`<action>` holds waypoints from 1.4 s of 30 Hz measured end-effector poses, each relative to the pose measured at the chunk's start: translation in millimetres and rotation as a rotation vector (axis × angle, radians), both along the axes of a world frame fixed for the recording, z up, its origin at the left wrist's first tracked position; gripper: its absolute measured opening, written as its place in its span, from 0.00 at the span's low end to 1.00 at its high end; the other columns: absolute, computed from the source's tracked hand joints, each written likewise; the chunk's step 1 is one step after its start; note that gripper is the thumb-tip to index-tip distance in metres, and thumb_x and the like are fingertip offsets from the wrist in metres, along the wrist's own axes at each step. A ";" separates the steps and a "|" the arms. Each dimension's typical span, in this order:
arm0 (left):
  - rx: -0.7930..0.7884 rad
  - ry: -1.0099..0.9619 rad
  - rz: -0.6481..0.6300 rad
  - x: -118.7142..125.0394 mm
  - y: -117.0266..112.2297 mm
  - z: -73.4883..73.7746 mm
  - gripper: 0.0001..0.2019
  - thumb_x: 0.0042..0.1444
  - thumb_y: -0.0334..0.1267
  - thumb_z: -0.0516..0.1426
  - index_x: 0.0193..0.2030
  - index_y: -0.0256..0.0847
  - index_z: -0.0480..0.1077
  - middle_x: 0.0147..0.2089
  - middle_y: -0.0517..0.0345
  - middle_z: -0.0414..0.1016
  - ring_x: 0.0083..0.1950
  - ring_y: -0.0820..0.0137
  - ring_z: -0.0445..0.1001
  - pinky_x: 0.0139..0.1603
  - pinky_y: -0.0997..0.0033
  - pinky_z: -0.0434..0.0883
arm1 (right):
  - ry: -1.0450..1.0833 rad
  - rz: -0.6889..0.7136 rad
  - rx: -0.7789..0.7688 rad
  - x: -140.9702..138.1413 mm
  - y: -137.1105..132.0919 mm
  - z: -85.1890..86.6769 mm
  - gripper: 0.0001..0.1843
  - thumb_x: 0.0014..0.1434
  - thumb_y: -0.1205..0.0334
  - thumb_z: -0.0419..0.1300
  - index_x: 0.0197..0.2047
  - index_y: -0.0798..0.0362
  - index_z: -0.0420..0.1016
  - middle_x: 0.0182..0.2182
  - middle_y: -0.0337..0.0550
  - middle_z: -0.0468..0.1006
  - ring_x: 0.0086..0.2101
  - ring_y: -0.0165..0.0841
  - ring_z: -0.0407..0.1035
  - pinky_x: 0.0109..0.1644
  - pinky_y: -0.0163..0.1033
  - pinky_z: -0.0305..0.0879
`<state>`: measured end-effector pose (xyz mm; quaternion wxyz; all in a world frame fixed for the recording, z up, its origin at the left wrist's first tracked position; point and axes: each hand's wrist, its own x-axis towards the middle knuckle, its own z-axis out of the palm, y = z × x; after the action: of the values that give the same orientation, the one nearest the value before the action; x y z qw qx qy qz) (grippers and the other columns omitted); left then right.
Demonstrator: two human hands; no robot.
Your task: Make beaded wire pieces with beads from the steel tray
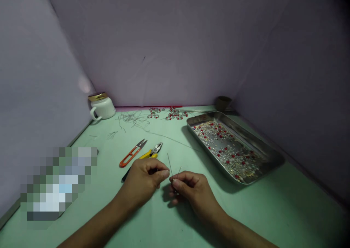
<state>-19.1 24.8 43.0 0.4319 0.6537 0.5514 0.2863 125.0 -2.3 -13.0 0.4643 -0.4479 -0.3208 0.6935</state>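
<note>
Above the table, my right hand (193, 189) pinches a thin wire (170, 164) between thumb and forefinger. One end of it points up and another short end, with a pale tip, sticks up at the right. My left hand (147, 177) is closed in a pinch just left of the wire; what lies between its fingertips is too small to make out. Beyond the left hand lie yellow-handled pliers (154, 152), partly hidden by it, and orange thread snips (132, 155). A metal tray (212, 157) of pale and red beads stands to the right.
Finished-looking red and clear bead pieces (175, 113) lie at the back beside a tangle of wire (133, 118). A white lidded mug (105, 107) stands back left, a dark cup (222, 103) back right. A blurred-out object (58, 186) lies left. Walls enclose the table.
</note>
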 end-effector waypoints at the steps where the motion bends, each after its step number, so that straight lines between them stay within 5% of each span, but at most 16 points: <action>1: 0.168 0.045 -0.037 -2.3 -0.9 -1.4 0.07 0.47 0.30 0.55 0.21 0.37 0.72 0.19 0.60 0.68 0.22 0.74 0.66 0.24 0.74 0.65 | -0.008 0.002 -0.002 -0.3 -0.1 0.4 0.21 0.36 0.49 0.71 0.24 0.60 0.74 0.17 0.43 0.74 0.18 0.29 0.67 0.24 0.37 0.66; 5: 0.927 0.353 -0.138 -9.3 -6.4 -6.9 0.09 0.49 0.25 0.52 0.22 0.36 0.71 0.27 0.53 0.69 0.29 0.68 0.67 0.29 0.68 0.66 | -0.075 0.027 0.001 -1.9 -1.6 1.4 0.21 0.36 0.48 0.70 0.24 0.59 0.74 0.16 0.42 0.73 0.18 0.28 0.65 0.23 0.37 0.64; 8: 1.167 0.519 -0.265 -11.6 -8.0 -4.7 0.09 0.46 0.21 0.51 0.23 0.34 0.69 0.34 0.46 0.70 0.38 0.61 0.67 0.37 0.59 0.68 | -0.165 0.073 0.067 -2.8 -3.8 0.8 0.16 0.41 0.53 0.67 0.22 0.59 0.74 0.16 0.40 0.72 0.18 0.25 0.61 0.23 0.34 0.58; 12: 1.118 0.575 -0.425 -12.5 -8.8 3.2 0.09 0.42 0.19 0.50 0.26 0.33 0.68 0.39 0.45 0.69 0.47 0.56 0.64 0.50 0.49 0.63 | -0.288 0.157 0.215 -1.7 -7.3 -1.5 0.08 0.46 0.61 0.62 0.24 0.58 0.76 0.17 0.38 0.71 0.20 0.25 0.59 0.24 0.33 0.55; 21: 0.871 0.619 -0.569 -8.6 -15.3 4.7 0.05 0.41 0.25 0.54 0.26 0.37 0.68 0.40 0.51 0.70 0.50 0.56 0.63 0.56 0.45 0.55 | -0.595 0.338 0.649 3.6 -19.4 -2.9 0.10 0.53 0.66 0.55 0.25 0.55 0.77 0.21 0.41 0.73 0.22 0.29 0.63 0.27 0.35 0.57; 24: 0.893 0.589 -0.554 -8.7 -8.7 1.5 0.04 0.45 0.26 0.54 0.26 0.37 0.69 0.38 0.51 0.71 0.47 0.58 0.65 0.54 0.46 0.57 | -0.462 0.288 0.499 0.3 -17.6 -3.5 0.09 0.51 0.64 0.58 0.22 0.55 0.75 0.19 0.40 0.72 0.21 0.28 0.61 0.25 0.35 0.56; 29: 1.072 0.439 -0.313 -13.6 -2.3 4.3 0.11 0.50 0.23 0.50 0.34 0.35 0.72 0.38 0.47 0.70 0.42 0.61 0.66 0.45 0.52 0.63 | -0.227 0.196 0.120 -3.9 -8.4 -0.6 0.10 0.43 0.59 0.62 0.20 0.56 0.71 0.16 0.38 0.69 0.18 0.26 0.58 0.23 0.34 0.55; 33: 1.048 0.444 -0.271 -11.4 -9.3 8.1 0.08 0.49 0.24 0.52 0.28 0.36 0.72 0.29 0.52 0.68 0.34 0.65 0.63 0.40 0.55 0.63 | -0.217 0.188 0.105 -4.2 -7.4 2.5 0.11 0.43 0.57 0.63 0.19 0.57 0.71 0.16 0.38 0.70 0.18 0.26 0.58 0.23 0.34 0.55; 42: 1.001 0.557 -0.275 -1.1 -13.6 -6.6 0.07 0.48 0.27 0.52 0.23 0.37 0.67 0.30 0.52 0.68 0.34 0.64 0.62 0.44 0.52 0.62 | -0.174 0.147 0.137 -4.2 -7.6 -0.5 0.12 0.43 0.59 0.65 0.18 0.57 0.70 0.15 0.36 0.68 0.18 0.24 0.58 0.23 0.33 0.54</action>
<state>-20.2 11.3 36.4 -0.0570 0.8942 0.3522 0.2705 120.8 -9.9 -13.6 0.4121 -0.4488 -0.4384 0.6607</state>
